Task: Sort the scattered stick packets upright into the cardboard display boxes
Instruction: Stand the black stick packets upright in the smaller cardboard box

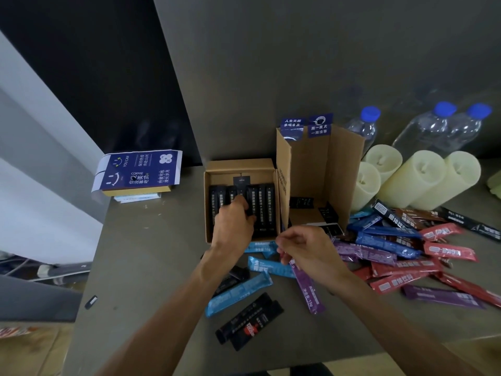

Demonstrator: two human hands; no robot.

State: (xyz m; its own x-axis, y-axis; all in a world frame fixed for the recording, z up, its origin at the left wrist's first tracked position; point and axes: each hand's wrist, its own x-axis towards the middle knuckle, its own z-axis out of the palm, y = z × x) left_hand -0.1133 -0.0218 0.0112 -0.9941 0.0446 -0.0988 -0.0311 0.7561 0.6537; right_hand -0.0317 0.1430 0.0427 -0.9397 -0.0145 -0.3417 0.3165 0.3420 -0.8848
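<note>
- A low box (pixel 240 164) of brown corrugated cardboard, open at the top, is seen at the middle of the matt grey-brown desk (pixel 151 253).
- It is filled by a row of black packets (pixel 261 207): slim, glossy foil sticks set side by side, their long axes running near to far in the picture.
- The left hand (pixel 234 218) is reached into this box with its fingers curled over the black packets. Whether one of them is gripped cannot be told.
- A purple packet (pixel 309 289) is pinched by the curled fingers of the right hand (pixel 306 248), just near the box's right corner. Its long axis is slanted from the hand toward the near right, with the free end low over the desk.
- A tall box (pixel 347 164) of the same cardboard is stood touching the low box's right wall, with blue printed tabs at its far top edge.
- Loose packets (pixel 387 242) in blue, red, purple, brown and black are heaped flat to the right and nearer, pointing every way.
- Smooth cream cylinder candles (pixel 423 177) and clear plastic bottles (pixel 363 126) with blue caps are placed at the far right.
</note>
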